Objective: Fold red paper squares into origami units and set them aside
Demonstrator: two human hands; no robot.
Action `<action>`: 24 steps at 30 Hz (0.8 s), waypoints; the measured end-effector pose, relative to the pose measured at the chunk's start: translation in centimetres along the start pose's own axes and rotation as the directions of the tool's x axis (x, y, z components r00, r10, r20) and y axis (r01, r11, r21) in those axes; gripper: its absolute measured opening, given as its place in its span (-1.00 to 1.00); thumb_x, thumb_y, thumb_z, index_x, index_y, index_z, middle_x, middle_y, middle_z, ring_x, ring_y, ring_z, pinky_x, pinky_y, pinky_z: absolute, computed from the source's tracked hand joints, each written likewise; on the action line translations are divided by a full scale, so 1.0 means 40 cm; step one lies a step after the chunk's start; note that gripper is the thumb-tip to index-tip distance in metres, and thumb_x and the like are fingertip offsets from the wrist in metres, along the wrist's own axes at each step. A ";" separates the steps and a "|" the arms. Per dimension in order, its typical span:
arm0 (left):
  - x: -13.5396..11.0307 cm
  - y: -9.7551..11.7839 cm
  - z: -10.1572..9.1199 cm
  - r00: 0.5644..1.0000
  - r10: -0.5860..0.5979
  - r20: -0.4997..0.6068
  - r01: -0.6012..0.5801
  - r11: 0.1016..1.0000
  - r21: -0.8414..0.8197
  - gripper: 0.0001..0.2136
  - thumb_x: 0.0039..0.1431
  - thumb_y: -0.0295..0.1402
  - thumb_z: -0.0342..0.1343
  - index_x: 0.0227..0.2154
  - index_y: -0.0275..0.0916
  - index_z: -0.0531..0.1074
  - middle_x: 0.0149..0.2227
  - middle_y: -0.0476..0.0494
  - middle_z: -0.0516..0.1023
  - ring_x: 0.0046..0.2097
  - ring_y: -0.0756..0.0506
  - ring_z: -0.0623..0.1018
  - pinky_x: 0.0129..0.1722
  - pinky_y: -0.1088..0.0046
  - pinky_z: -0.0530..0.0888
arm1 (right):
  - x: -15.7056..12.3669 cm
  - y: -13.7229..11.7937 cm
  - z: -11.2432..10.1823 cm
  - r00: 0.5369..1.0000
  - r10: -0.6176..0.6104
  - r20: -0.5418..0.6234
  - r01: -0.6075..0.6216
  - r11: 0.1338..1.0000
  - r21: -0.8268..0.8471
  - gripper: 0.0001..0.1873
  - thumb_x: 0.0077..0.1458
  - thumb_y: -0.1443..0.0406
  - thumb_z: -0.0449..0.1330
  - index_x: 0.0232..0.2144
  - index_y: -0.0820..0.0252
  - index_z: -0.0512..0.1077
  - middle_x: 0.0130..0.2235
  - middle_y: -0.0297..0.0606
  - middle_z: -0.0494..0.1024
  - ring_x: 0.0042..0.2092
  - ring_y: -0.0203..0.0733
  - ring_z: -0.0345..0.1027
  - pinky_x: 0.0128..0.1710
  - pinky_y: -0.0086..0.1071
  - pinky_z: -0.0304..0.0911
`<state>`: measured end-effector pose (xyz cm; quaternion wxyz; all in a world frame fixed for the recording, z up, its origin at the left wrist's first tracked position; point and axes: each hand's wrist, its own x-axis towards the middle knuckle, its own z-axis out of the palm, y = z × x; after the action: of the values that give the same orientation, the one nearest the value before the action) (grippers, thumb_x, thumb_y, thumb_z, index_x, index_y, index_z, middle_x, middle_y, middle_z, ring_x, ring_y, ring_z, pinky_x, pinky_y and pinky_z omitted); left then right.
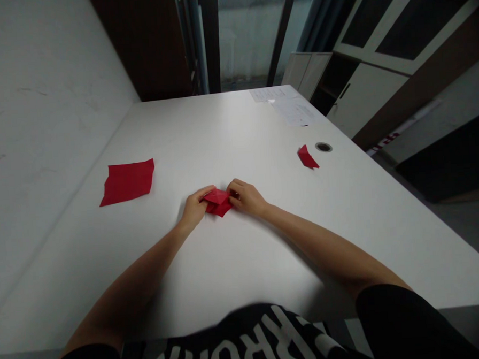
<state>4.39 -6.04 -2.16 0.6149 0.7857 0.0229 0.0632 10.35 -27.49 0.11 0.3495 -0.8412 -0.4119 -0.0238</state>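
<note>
A piece of folded red paper [218, 201] is between my hands, just above or on the white table near its middle. Its layers stand apart, with a point toward me. My left hand [195, 206] pinches its left side, thumb and fingers closed on the edge. On the opposite side, my right hand [244, 196] has its fingers curled and closed on the paper's right edge. The fingertips partly hide both ends of the paper.
A flat red sheet [128, 181] with uneven edges lies at the left. A smaller folded red paper piece [307, 157] lies at the right, beside a round cable hole [323, 147]. Printed sheets [294, 111] rest at the far right of the white table [236, 265]. A wall borders the left.
</note>
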 end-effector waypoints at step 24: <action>-0.096 0.005 -0.115 0.825 0.264 0.500 -0.560 0.504 0.657 -0.60 0.39 -0.33 -0.06 0.23 -0.09 0.36 0.31 -0.17 0.34 0.32 -0.23 0.29 0.34 0.02 0.13 | -0.046 -0.019 -0.003 0.917 -0.241 0.318 0.369 0.815 -0.446 -0.64 0.40 0.26 -0.02 0.12 0.21 0.42 -0.08 -0.04 0.49 -0.08 -0.05 0.29 -0.12 -0.22 0.18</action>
<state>0.00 -2.08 -1.16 0.1698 0.9519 -0.2481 0.0590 8.63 -28.51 0.04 0.0585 -0.8211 -0.5621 -0.0806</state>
